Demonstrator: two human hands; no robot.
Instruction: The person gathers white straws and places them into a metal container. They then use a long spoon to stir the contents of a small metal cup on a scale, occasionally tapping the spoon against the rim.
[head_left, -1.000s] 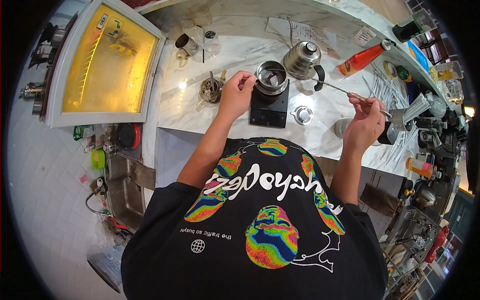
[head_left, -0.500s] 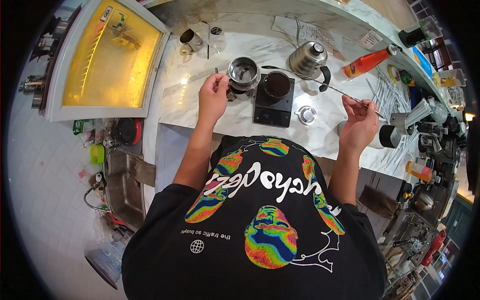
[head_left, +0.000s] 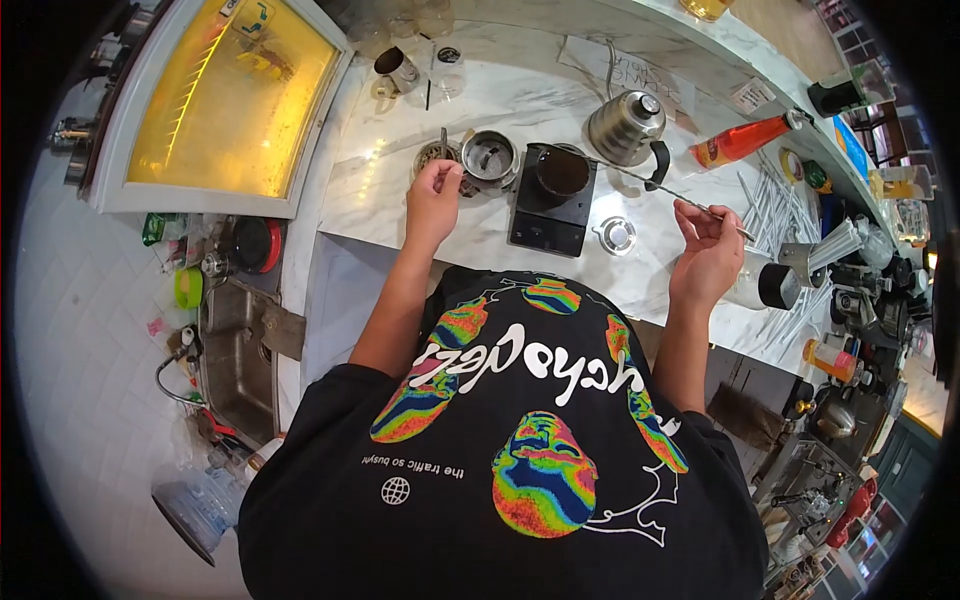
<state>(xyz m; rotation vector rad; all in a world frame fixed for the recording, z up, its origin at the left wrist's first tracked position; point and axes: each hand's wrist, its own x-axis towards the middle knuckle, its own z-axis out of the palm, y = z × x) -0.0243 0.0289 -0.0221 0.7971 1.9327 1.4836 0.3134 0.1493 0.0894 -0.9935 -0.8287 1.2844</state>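
Observation:
My left hand is closed around a thin dark handle beside a round container on the marble counter. Just right of that hand stands a metal cup. Pinched in my right hand is a long twisted metal spoon, which slants up toward the kettle. A dark cup rests on a black scale between my hands. Behind it is a steel kettle with a black handle. A small round metal lid lies right of the scale.
A red bottle lies at the right, near many scattered straws. A black-capped bottle is beside my right hand. Farther back stand a metal mug and glassware. At the left are a yellow-lit glass door and a sink.
My left hand has moved off the metal cup's side to the round container at its left. My right hand and the spoon have shifted slightly down. The view has shifted a little.

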